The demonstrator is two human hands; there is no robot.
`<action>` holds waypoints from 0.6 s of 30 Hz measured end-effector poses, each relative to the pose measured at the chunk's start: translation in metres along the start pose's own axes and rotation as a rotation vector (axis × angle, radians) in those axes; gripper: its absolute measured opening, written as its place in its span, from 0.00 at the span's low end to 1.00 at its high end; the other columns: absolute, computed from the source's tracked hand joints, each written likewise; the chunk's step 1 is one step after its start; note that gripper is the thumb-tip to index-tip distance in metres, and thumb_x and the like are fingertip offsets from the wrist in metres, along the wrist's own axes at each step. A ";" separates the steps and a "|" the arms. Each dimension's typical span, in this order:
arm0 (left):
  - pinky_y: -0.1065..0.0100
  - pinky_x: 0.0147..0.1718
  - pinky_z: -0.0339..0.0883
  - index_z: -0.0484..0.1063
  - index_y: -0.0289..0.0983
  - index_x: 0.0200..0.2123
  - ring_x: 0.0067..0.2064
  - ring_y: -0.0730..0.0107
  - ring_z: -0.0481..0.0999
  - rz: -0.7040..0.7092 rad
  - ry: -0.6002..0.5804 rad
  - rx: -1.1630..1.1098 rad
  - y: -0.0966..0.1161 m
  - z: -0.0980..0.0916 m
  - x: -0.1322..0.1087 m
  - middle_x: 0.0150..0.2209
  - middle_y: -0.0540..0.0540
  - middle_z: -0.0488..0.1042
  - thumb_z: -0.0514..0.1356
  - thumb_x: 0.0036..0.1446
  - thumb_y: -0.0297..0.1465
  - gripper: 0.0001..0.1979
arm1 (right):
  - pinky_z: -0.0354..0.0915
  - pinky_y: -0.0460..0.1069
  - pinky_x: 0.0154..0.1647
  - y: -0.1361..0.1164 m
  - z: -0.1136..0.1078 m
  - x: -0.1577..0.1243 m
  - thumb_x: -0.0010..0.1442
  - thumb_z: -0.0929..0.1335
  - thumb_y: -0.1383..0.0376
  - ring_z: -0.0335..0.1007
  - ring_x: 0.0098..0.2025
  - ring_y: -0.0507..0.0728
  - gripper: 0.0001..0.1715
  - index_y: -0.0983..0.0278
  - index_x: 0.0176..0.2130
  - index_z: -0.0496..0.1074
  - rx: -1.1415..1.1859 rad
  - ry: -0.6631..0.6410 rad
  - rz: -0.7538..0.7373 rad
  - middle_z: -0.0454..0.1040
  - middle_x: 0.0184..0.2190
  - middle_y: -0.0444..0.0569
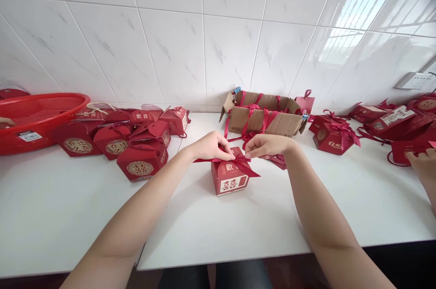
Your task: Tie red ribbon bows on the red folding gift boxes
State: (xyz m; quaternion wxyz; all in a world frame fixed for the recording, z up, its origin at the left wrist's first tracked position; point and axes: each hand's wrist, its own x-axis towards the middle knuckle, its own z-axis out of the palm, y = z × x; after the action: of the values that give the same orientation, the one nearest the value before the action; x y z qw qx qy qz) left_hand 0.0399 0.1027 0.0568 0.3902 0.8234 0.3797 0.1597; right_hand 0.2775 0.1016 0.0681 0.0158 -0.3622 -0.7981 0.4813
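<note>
In front of me on the white table stands a small red gift box (230, 181) with gold and white lettering. A red ribbon (250, 170) lies across its top in a bow or knot, its ends hanging to both sides. My left hand (214, 146) pinches the ribbon at the top of the box, fingers pressed together. From the right, my right hand (265, 146) also has thumb and finger closed on the ribbon, just beside the knot. The fingers partly cover the knot, so how it is tied cannot be made out.
Behind the box sits a cardboard carton (259, 121) draped with red ribbons. Several red gift boxes (143, 152) stand at left beside a red plastic basket (41, 121). More boxes (335, 137) lie at right, where another person's hand (424, 161) reaches in. A tiled wall (170, 52) closes the back.
</note>
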 end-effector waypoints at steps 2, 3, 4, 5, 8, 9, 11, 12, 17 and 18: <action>0.72 0.27 0.59 0.79 0.35 0.25 0.28 0.72 0.68 0.002 -0.004 -0.021 -0.002 0.000 0.001 0.25 0.47 0.75 0.66 0.44 0.36 0.09 | 0.45 0.45 0.21 0.002 0.000 0.001 0.56 0.67 0.52 0.44 0.20 0.46 0.20 0.65 0.26 0.65 0.011 -0.006 0.017 0.51 0.17 0.37; 0.72 0.27 0.59 0.79 0.35 0.25 0.28 0.73 0.67 0.002 -0.007 -0.028 -0.002 0.000 0.002 0.25 0.47 0.75 0.66 0.44 0.36 0.09 | 0.44 0.45 0.21 0.004 0.000 0.002 0.56 0.68 0.52 0.43 0.20 0.46 0.20 0.65 0.25 0.65 0.021 -0.007 0.022 0.51 0.17 0.37; 0.72 0.26 0.59 0.78 0.35 0.25 0.28 0.73 0.67 0.001 -0.009 -0.031 -0.003 0.001 0.002 0.25 0.47 0.75 0.66 0.44 0.36 0.09 | 0.43 0.46 0.21 0.005 0.000 0.002 0.56 0.68 0.53 0.43 0.20 0.46 0.20 0.65 0.24 0.64 0.031 -0.009 0.025 0.50 0.17 0.36; 0.72 0.26 0.58 0.78 0.35 0.24 0.27 0.73 0.66 -0.001 -0.011 -0.032 -0.003 0.001 0.002 0.25 0.48 0.74 0.66 0.44 0.36 0.10 | 0.43 0.46 0.21 0.006 0.000 0.003 0.56 0.68 0.53 0.42 0.20 0.46 0.20 0.65 0.24 0.64 0.041 -0.014 0.028 0.49 0.17 0.36; 0.72 0.24 0.56 0.78 0.35 0.23 0.26 0.74 0.64 -0.003 -0.013 -0.029 -0.003 0.002 0.003 0.24 0.48 0.73 0.66 0.44 0.37 0.10 | 0.42 0.46 0.21 0.009 -0.001 0.004 0.55 0.69 0.54 0.42 0.20 0.46 0.19 0.65 0.23 0.64 0.062 -0.041 0.034 0.49 0.16 0.36; 0.72 0.24 0.55 0.77 0.35 0.23 0.26 0.75 0.64 -0.002 -0.013 -0.029 -0.003 0.002 0.003 0.23 0.48 0.73 0.66 0.44 0.37 0.10 | 0.42 0.46 0.22 0.010 -0.001 0.004 0.55 0.69 0.54 0.43 0.20 0.46 0.19 0.65 0.24 0.65 0.066 -0.048 0.037 0.49 0.16 0.36; 0.72 0.24 0.55 0.77 0.35 0.23 0.26 0.74 0.64 0.002 -0.014 -0.030 -0.004 0.003 0.004 0.23 0.49 0.73 0.66 0.43 0.37 0.10 | 0.42 0.46 0.21 0.010 -0.002 0.003 0.55 0.68 0.54 0.42 0.20 0.46 0.19 0.65 0.24 0.65 0.074 -0.050 0.038 0.49 0.16 0.36; 0.72 0.25 0.56 0.77 0.35 0.23 0.27 0.74 0.64 0.003 -0.015 -0.033 -0.004 0.003 0.004 0.23 0.49 0.73 0.66 0.43 0.37 0.10 | 0.42 0.46 0.21 0.010 -0.002 0.002 0.56 0.68 0.55 0.42 0.20 0.46 0.19 0.65 0.24 0.65 0.080 -0.046 0.036 0.49 0.16 0.36; 0.71 0.26 0.57 0.77 0.34 0.23 0.27 0.73 0.66 0.003 -0.018 -0.050 -0.005 0.002 0.005 0.23 0.48 0.73 0.66 0.43 0.37 0.10 | 0.40 0.46 0.21 0.009 -0.002 -0.001 0.55 0.69 0.55 0.39 0.20 0.46 0.19 0.65 0.23 0.64 0.105 -0.047 0.038 0.48 0.16 0.35; 0.72 0.26 0.57 0.77 0.35 0.23 0.27 0.73 0.66 0.002 -0.018 -0.049 -0.005 0.002 0.005 0.24 0.48 0.73 0.66 0.43 0.37 0.10 | 0.40 0.46 0.21 0.009 -0.002 0.000 0.55 0.69 0.55 0.39 0.20 0.46 0.19 0.65 0.23 0.63 0.100 -0.045 0.043 0.47 0.17 0.35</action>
State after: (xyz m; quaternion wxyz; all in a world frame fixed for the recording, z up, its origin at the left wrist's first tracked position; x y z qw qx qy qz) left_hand 0.0418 0.1072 0.0517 0.4136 0.8155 0.3712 0.1618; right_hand 0.2835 0.1053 0.0623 0.0054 -0.3671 -0.7652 0.5289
